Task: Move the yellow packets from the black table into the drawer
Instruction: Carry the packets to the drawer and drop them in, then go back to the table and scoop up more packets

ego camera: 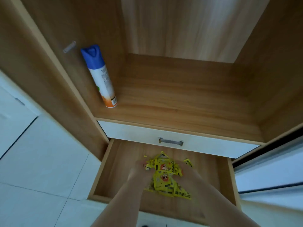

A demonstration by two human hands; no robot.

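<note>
Both our hands reach into the open drawer (pixel 105 174), the left hand (pixel 139 171) and right hand (pixel 191 171) blurred on either side of the packets (pixel 165 177). We cannot tell whether either hand grips them. Between our hands, the packets already lie over the drawer floor; the black table is out of view, so any remainder is unknown.
</note>
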